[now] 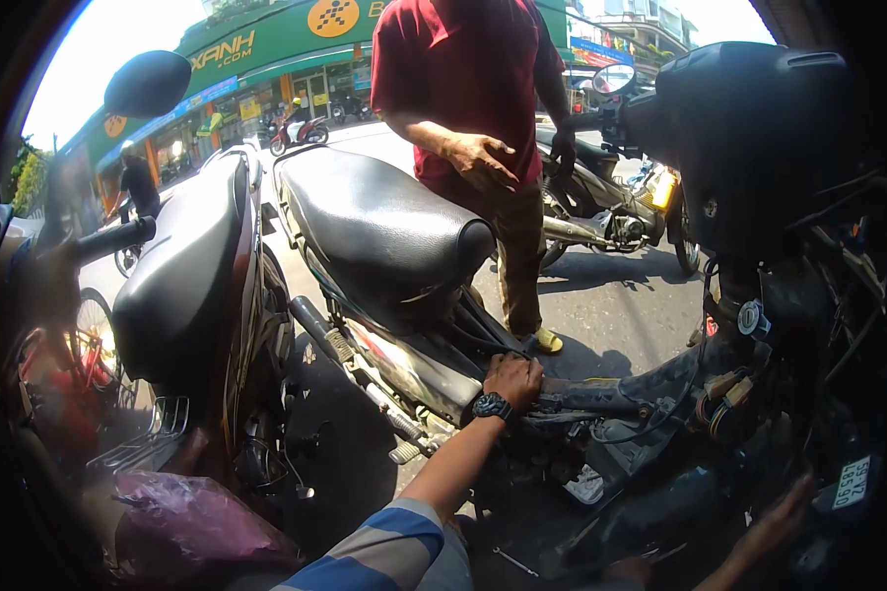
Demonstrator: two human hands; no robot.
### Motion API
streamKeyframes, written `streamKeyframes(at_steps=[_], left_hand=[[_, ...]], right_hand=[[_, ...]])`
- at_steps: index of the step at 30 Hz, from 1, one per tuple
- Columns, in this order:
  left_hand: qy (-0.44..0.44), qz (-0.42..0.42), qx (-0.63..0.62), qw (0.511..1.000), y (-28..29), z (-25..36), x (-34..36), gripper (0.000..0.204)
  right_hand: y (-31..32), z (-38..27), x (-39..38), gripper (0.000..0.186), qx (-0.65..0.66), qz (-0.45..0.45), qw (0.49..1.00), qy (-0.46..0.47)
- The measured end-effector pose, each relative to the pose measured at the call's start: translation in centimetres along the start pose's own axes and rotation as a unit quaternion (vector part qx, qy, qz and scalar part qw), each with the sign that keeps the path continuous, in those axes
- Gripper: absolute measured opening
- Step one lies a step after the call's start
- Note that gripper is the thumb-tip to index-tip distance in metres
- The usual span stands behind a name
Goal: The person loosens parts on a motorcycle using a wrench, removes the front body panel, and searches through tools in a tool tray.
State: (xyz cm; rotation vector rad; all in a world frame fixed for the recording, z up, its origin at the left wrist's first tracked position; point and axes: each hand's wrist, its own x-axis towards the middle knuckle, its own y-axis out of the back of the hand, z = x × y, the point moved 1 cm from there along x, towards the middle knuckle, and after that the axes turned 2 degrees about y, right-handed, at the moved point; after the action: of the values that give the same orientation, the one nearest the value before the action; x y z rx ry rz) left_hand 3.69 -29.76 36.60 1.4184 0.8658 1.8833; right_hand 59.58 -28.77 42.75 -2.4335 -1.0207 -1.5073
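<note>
Head view. The left hand (511, 379), wearing a black wristwatch (491, 406), is seen closed in a fist over the bare frame tube (601, 396) of a stripped motorbike, at the point where the tube passes under the front end of the black seat (384, 222); the tube itself runs off from the knuckles toward the steering column, where a bundle of wires and connectors (724, 399) is exposed. Just beneath the wrist a footpeg (404, 451) projects from the underside of the bike. The right hand (777, 520) is shown low in the shadowed bodywork, fingers spread and laid flat on a dark panel; whether anything is grasped beneath it cannot be told. A thin metal tool (514, 561) is seen lying on the ground between the two forearms. Beyond the gripped tube, across the seat, a person in a red shirt (463, 69) is standing. A second parked motorbike (192, 266) is placed beside the left forearm.
</note>
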Motion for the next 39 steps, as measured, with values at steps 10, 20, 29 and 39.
streamKeyframes(at_steps=[10, 20, 29, 39], left_hand=[[-0.014, 0.011, 0.01, 1.0, 1.7, 1.6, 0.8, 0.025], [-0.017, -0.018, 0.01, 1.0, 2.2, 5.0, 2.0, 0.028], [-0.012, -0.018, -0.005, 1.0, 1.2, 8.3, 2.8, 0.034], [-0.004, 0.003, -0.036, 0.999, 0.2, 10.4, 3.3, 0.031]], right_hand=[[-0.2, -5.8, 4.2, 0.059, 0.056, -0.06, 0.995, 0.063], [-1.2, -6.4, 6.2, 0.042, 0.106, 0.009, 0.994, -0.002], [-1.1, -5.6, 9.0, 0.043, 0.089, 0.071, 0.99, 0.084], [-0.4, -4.6, 10.7, 0.044, 0.103, 0.078, 0.99, 0.06]])
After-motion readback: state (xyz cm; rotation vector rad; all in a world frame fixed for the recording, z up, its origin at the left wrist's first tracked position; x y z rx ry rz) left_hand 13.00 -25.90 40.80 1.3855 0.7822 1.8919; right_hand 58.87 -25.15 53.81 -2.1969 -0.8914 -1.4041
